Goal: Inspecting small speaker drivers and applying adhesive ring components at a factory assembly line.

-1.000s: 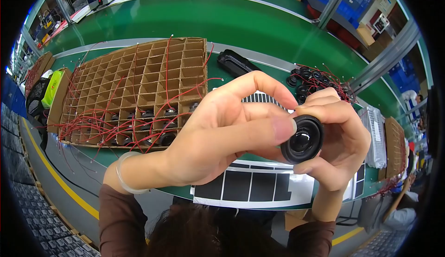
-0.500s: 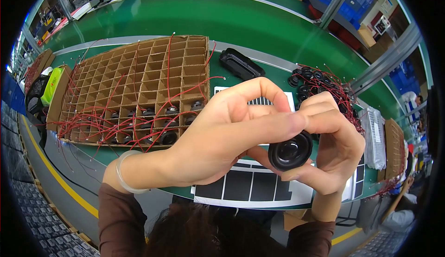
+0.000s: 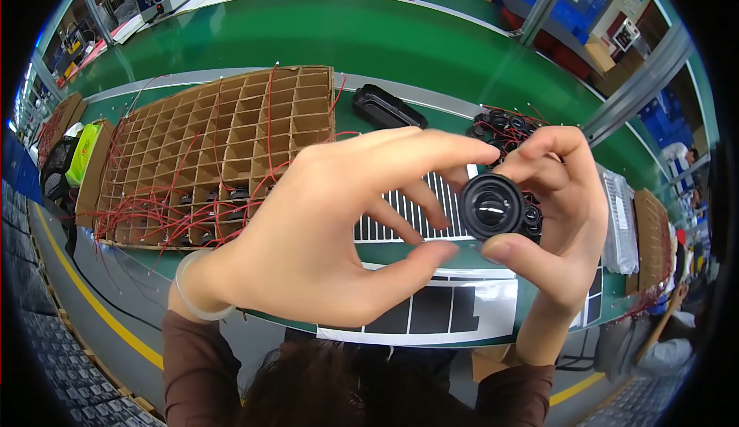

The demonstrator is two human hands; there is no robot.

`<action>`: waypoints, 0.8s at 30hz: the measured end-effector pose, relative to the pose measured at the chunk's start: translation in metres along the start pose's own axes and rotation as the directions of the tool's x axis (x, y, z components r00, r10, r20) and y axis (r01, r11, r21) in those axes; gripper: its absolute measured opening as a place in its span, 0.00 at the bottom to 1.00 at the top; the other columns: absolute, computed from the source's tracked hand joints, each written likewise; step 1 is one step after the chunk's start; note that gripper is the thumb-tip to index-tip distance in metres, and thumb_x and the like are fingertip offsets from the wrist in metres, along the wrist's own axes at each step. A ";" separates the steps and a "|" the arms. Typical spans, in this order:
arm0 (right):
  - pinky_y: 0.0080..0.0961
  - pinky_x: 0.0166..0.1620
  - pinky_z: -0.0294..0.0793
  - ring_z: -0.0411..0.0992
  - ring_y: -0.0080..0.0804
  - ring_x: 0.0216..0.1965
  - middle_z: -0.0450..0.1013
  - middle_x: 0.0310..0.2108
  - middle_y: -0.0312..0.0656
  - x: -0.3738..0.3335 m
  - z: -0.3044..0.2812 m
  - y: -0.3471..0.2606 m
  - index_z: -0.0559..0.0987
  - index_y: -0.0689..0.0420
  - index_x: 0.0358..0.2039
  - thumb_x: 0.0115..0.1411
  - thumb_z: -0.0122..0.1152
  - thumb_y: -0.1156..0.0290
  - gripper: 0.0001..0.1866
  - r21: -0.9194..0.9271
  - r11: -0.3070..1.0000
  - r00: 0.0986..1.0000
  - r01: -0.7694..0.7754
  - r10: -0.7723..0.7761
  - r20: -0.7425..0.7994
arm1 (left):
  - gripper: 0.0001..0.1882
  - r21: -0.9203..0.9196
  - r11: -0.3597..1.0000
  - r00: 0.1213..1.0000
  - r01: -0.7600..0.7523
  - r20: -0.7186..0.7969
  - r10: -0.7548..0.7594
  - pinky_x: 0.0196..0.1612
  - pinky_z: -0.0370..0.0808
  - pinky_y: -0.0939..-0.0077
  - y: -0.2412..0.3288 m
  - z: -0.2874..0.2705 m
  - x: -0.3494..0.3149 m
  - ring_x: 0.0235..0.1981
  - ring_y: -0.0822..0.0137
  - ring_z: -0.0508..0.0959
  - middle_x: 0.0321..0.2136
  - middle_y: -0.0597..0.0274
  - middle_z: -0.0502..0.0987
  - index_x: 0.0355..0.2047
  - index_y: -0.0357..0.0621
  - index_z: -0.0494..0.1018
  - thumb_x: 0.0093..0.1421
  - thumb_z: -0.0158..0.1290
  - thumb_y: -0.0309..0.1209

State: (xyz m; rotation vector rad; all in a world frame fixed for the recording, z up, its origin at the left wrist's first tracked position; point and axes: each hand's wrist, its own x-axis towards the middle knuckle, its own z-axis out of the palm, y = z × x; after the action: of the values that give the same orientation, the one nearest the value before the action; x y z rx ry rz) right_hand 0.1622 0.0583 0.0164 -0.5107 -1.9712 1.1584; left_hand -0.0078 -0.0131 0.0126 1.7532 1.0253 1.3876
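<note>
A small round black speaker [image 3: 492, 206] with a shiny domed centre faces up toward me. My right hand [image 3: 566, 215] grips its rim, thumb below and fingers above. My left hand [image 3: 346, 227] is open just left of the speaker, thumb and fingers spread apart and nothing between them; its index fingertip reaches close to the speaker's upper edge. Beneath the hands lie a sheet with black and white stripes [image 3: 372, 228] and a white sheet with black rectangles [image 3: 431, 309].
On the left stands a cardboard divider box [image 3: 296, 103] with several wired speakers in its near cells. A black plastic housing [image 3: 389, 107] lies behind my hands. A heap of speakers with red wires [image 3: 504, 125] sits at the back right, near clear plastic-wrapped packs [image 3: 618, 223].
My left hand has come off the speaker and opened, moving left. The right hand has raised the speaker a little and turned its face more toward me.
</note>
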 end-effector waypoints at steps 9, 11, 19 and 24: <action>0.13 0.40 0.57 0.64 0.19 0.30 0.67 0.26 0.34 0.000 -0.012 0.001 0.60 0.63 0.39 0.27 0.67 0.75 0.36 -0.108 0.994 0.975 -0.014 0.037 0.220 | 0.23 0.214 0.976 0.990 -0.047 0.142 0.017 0.21 0.68 0.90 -0.009 0.010 0.006 0.30 0.73 0.71 0.32 0.59 0.69 0.37 0.36 0.67 0.36 0.55 0.20; 0.15 0.39 0.60 0.65 0.18 0.32 0.67 0.26 0.34 0.003 -0.013 -0.001 0.60 0.63 0.40 0.31 0.66 0.74 0.34 -0.164 0.986 0.974 -0.005 0.042 0.223 | 0.21 0.143 0.987 0.993 -0.068 0.109 0.052 0.21 0.67 0.92 -0.016 0.012 0.006 0.29 0.76 0.70 0.31 0.61 0.68 0.36 0.35 0.65 0.38 0.54 0.20; 0.16 0.32 0.65 0.68 0.22 0.26 0.69 0.21 0.36 0.001 -0.028 -0.011 0.70 0.63 0.23 0.38 0.60 0.76 0.10 -0.525 0.851 0.944 0.002 0.172 0.283 | 0.24 -0.003 0.991 0.990 0.137 0.017 -0.137 0.26 0.64 0.91 -0.017 0.020 0.004 0.29 0.79 0.67 0.30 0.63 0.67 0.40 0.36 0.59 0.40 0.52 0.19; 0.23 0.28 0.67 0.70 0.35 0.21 0.69 0.16 0.45 -0.007 -0.031 -0.018 0.72 0.63 0.17 0.39 0.56 0.73 0.06 -0.487 0.873 0.940 -0.012 0.176 0.292 | 0.17 0.051 0.956 0.918 0.288 0.270 -0.291 0.28 0.66 0.87 -0.021 0.024 0.001 0.30 0.76 0.70 0.32 0.61 0.68 0.36 0.38 0.61 0.44 0.51 0.22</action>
State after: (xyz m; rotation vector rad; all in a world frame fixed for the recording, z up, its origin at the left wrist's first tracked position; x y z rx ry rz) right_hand 0.1917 0.0611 0.0378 -0.7110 -2.5747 0.8392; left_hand 0.0126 -0.0033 -0.0102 1.6647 1.0853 0.9268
